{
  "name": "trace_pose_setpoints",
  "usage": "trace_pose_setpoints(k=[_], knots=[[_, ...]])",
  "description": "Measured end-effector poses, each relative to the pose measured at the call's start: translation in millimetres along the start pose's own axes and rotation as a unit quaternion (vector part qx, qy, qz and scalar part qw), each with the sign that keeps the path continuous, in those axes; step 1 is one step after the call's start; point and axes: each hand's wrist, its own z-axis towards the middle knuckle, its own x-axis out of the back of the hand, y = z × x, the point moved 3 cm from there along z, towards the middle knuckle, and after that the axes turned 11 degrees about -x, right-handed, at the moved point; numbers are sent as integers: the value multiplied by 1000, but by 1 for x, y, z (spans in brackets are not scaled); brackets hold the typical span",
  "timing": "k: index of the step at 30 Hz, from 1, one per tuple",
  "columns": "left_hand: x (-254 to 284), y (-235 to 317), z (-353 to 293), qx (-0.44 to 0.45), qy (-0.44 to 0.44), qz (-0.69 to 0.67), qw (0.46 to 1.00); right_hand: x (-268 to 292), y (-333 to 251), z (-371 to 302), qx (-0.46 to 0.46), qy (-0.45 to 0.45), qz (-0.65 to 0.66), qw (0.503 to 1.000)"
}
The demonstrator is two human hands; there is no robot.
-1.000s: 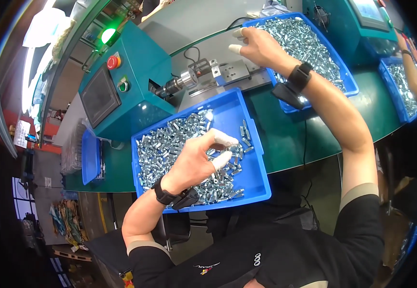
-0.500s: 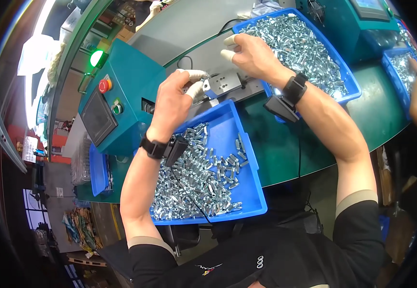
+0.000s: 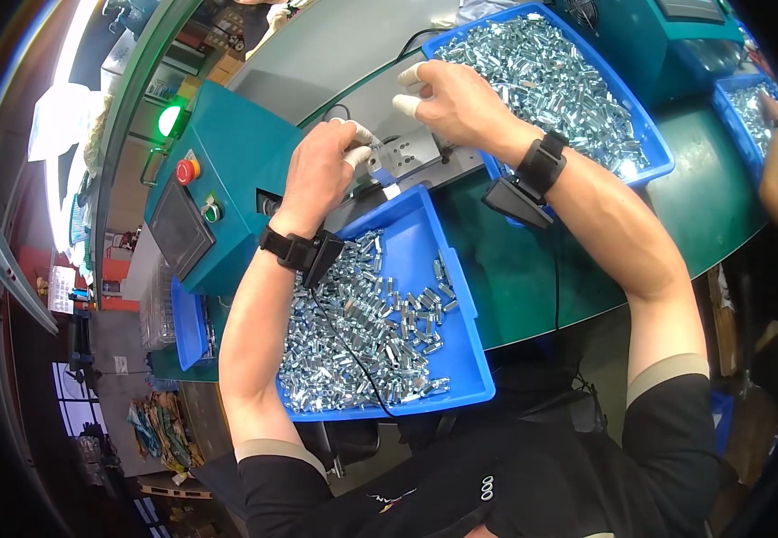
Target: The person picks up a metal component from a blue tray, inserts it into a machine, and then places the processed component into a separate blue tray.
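A small metal fixture (image 3: 411,160) on the green table (image 3: 532,269) serves as the landmark. The left hand (image 3: 317,175) is held just left of the fixture, its grip pinched together on a small silvery metal part (image 3: 378,154) that is pressed against the fixture's left face; the fingertips are covered with white finger cots. The right hand (image 3: 461,103) is rested on top of and just behind the fixture, its fingers spread and laid flat, clamped on nothing that can be made out.

In front of the fixture a blue tray (image 3: 465,359) is seen, about half filled with small silvery parts. Behind and to the right of the fixture a second blue tray (image 3: 649,161) is heaped much fuller with similar parts. To the left of the fixture stands a teal machine (image 3: 219,206) with a red button and a lit green lamp.

One part is judged to be at the loading stage; with both trays well stocked, much of the batch appears unfinished, though which tray holds finished parts cannot be told.
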Motion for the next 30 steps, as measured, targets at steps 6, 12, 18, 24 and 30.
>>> trace_pose_setpoints(k=[6, 12, 18, 24, 30], knots=[[0, 5, -9, -73, 31, 59, 995, -2, 0, -3, 22, 4, -7, 1000], [-5, 5, -14, -105, 70, 98, 987, -4, -2, -6, -3, -57, -41, 998], [-9, 2, -16, -112, 80, 99, 986, -5, -3, -9, -11, -63, -15, 998], [-10, 3, -15, -119, 94, 120, 981, -8, -4, -8, -14, -69, 0, 998], [-8, 6, -15, -136, 78, 147, 977, -6, -9, -10, -21, -66, -7, 998]])
